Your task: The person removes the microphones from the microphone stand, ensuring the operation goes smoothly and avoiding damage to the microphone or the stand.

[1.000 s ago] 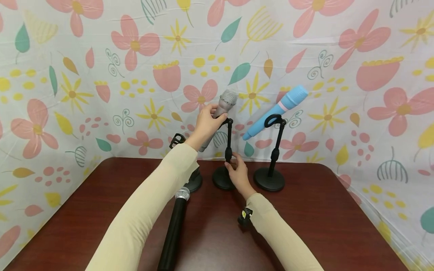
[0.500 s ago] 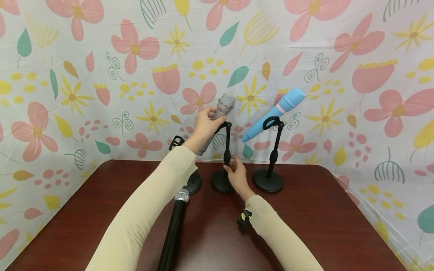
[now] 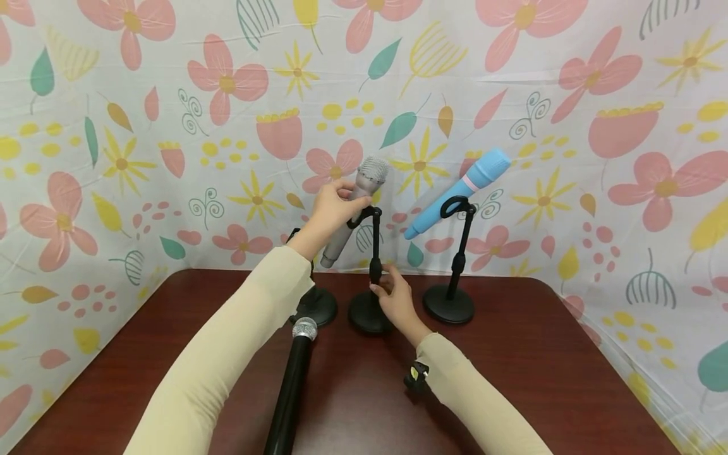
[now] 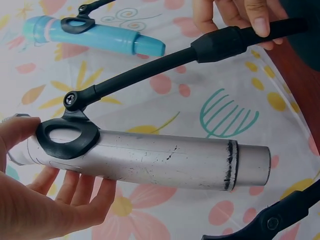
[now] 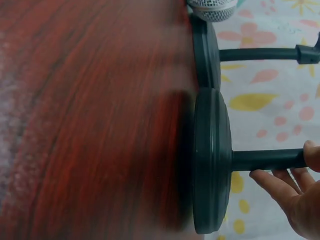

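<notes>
A silver-grey microphone slants head-up through the clip of the middle black stand. My left hand holds its upper body, thumb and fingers on either side. In the left wrist view, the oval clip lies against the microphone's barrel, close to the thumb. My right hand pinches the lower pole of this stand, just above the round base. The right wrist view shows fingers on the pole and the base upright over the tabletop.
A blue microphone rests in the right-hand stand. To the left stands another stand, partly behind my left arm. A black microphone with a silver head lies on the brown table. Floral cloth hangs behind.
The middle stand, with the grey microphone and both hands on it, has shifted slightly left and toward me. My left arm now covers more of the left stand's clip.
</notes>
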The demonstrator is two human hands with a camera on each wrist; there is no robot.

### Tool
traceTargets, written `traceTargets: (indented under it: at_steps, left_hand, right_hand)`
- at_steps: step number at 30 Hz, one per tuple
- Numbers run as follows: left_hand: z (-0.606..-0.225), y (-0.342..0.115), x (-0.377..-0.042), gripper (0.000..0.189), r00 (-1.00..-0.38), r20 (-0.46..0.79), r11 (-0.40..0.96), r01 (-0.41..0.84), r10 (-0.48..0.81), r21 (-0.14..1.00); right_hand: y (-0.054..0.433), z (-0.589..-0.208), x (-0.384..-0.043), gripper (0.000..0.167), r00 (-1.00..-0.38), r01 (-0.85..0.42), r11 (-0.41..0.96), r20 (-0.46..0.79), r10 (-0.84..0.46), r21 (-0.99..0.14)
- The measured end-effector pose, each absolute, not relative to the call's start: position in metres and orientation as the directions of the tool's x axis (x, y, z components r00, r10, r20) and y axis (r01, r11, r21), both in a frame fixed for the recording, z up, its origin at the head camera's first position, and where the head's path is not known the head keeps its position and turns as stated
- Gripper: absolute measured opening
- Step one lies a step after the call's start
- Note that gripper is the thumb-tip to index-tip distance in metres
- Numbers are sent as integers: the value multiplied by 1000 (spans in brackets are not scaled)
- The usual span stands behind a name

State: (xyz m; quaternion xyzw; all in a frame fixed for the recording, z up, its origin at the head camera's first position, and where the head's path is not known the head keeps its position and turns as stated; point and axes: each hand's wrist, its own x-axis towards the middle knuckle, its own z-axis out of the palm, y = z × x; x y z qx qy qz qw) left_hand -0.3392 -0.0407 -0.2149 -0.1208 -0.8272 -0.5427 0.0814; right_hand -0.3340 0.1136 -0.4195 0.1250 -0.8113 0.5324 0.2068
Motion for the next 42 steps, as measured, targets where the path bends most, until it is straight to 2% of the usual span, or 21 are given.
traceTargets:
  at_steps: [5,12,21,32,42]
  left_hand:
    - [-214,-47,-334,45,-954,274,330,299,121,895]
    - [-213,-52,-325,48,-956,271,340,294,114,893]
    - [-211,-57,-320,47,-945,313,305,326,93,895]
    - [-205,-61,-318,47,-957,285,298,289,57,910]
    - [-203,-61,-318,45,-956,290,291,287,31,913]
  right_hand:
    - [114,-417,-327,36,-878,-446,407,478,-26,-797]
    - [115,-415,-317,38,-872,-472,404,483,-83,-783]
    - [114,-409,-309,41,-858,-497,413,504,-101,-764]
    - [113,-402,-306,35,-865,-486,433,489,-113,-759]
    - [111,-402,-306,38,-860,-490,449,498,-110,-747]
